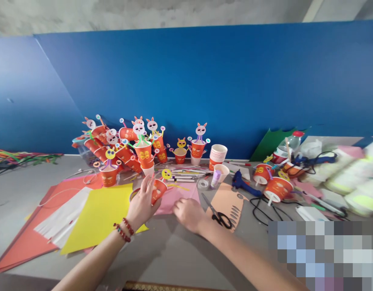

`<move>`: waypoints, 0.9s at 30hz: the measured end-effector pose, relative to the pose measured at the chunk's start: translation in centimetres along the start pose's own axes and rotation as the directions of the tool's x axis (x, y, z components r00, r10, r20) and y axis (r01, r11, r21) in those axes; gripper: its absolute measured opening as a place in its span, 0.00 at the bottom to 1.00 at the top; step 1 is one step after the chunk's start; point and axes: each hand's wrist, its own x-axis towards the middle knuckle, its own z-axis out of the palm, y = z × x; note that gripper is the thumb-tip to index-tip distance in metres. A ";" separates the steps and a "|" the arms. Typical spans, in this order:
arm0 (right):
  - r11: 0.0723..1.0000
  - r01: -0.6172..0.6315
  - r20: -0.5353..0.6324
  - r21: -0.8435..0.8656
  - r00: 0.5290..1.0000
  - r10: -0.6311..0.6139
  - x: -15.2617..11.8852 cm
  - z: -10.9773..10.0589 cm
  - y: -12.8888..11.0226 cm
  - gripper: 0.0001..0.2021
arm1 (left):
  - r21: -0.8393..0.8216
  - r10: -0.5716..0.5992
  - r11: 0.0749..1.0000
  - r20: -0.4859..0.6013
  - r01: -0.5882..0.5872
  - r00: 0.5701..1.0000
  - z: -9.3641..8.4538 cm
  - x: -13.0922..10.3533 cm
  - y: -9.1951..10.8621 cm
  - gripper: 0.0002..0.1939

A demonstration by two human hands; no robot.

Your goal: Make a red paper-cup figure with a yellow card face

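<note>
My left hand (140, 205), with red beaded bracelets at the wrist, lies across a tilted orange paper cup (159, 190). Its thumb is on the near side and its fingers reach up over the cup, which shows on both sides of the hand. A small yellow paper animal face (166, 173) sits just beyond the cup. My right hand (186, 212) is closed, fingers curled down at the edge of pink paper (189, 193); whatever they pinch is hidden. Black-handled scissors (219, 216) lie right of it on peach paper (227, 196) with cut-out slots.
Finished cup animals (144, 152) crowd the back left. Yellow sheet (98, 214) and red sheets (25, 238) cover the left. A cup stack (218, 155), markers (183, 178), tape roll (203, 184), blue glue gun (245, 185), black cord (256, 212) and more cups (277, 188) stand rightward. A blue partition (186, 89) rises behind.
</note>
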 end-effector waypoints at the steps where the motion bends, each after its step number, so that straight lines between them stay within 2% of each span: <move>1: 0.999 -0.039 -0.039 0.019 0.998 0.039 -0.3 -0.6 0.2 0.05 | -0.032 -0.020 0.999 -0.023 0.020 1.000 -0.1 0.0 -0.1 0.36; 4: 0.979 -0.169 -0.191 0.115 0.963 0.188 -1.6 -2.4 0.9 0.08 | -0.118 -0.051 0.992 -0.065 0.043 0.997 -0.5 0.2 -0.4 0.35; 5: 0.946 -0.195 -0.277 0.257 0.923 0.266 -1.9 -2.8 1.2 0.08 | -0.143 -0.050 0.989 -0.071 0.040 0.996 -0.5 0.2 -0.5 0.34; 6: 0.876 -0.191 -0.352 0.444 0.862 0.366 -2.3 -3.0 1.5 0.07 | -0.165 -0.048 0.986 -0.075 0.035 0.996 -0.5 0.1 -0.7 0.34; 7: 0.762 -0.149 -0.394 0.630 0.785 0.479 -2.6 -3.1 1.8 0.06 | -0.185 -0.045 0.982 -0.077 0.030 0.996 -0.4 0.1 -0.8 0.34; 9: 0.502 -0.024 -0.373 0.865 0.639 0.673 -3.1 -3.0 2.5 0.02 | -0.206 -0.040 0.978 -0.078 0.023 0.996 -0.1 -0.1 -1.1 0.33; 10: 0.420 0.006 -0.343 0.907 0.590 0.731 -3.3 -2.9 2.9 0.01 | -0.205 -0.034 0.979 -0.075 0.018 0.997 0.1 -0.2 -1.2 0.33; 14: 0.269 0.068 -0.271 0.961 0.439 0.857 -3.5 -2.8 4.1 0.05 | -0.150 -0.012 0.989 -0.062 0.003 0.998 0.7 -0.6 -1.1 0.32; 18: 0.153 0.161 -0.199 0.975 0.323 0.925 -4.2 -4.2 3.0 0.09 | -0.103 0.015 0.994 -0.024 -0.017 1.000 1.3 -0.8 -0.3 0.32; 19: 0.163 0.165 -0.208 0.973 0.308 0.928 -4.5 -4.6 2.4 0.10 | -0.092 0.015 0.996 -0.006 -0.016 1.000 1.4 -0.7 -0.1 0.32; 21: 0.285 0.129 -0.311 0.950 0.294 0.904 -5.0 -5.0 1.4 0.11 | -0.067 0.009 0.998 0.018 -0.008 1.000 1.7 -0.7 0.2 0.32; 23: 0.419 0.072 -0.420 0.905 0.297 0.857 -5.5 -4.9 0.7 0.10 | -0.055 0.003 0.998 0.012 -0.002 1.000 2.0 -0.6 0.3 0.32; 24: 0.454 0.052 -0.447 0.889 0.303 0.842 -5.7 -4.7 0.5 0.10 | -0.059 0.000 0.998 -0.004 0.000 1.000 2.0 -0.5 0.3 0.33; 25: 0.469 0.037 -0.456 0.882 0.314 0.833 -5.8 -4.4 0.3 0.10 | -0.068 -0.002 0.998 -0.027 0.000 1.000 2.0 -0.5 0.3 0.33; 27: 0.489 0.034 -0.464 0.872 0.377 0.801 -6.2 -3.8 -0.2 0.08 | -0.112 0.000 0.994 -0.091 -0.011 0.996 1.6 -0.6 0.3 0.33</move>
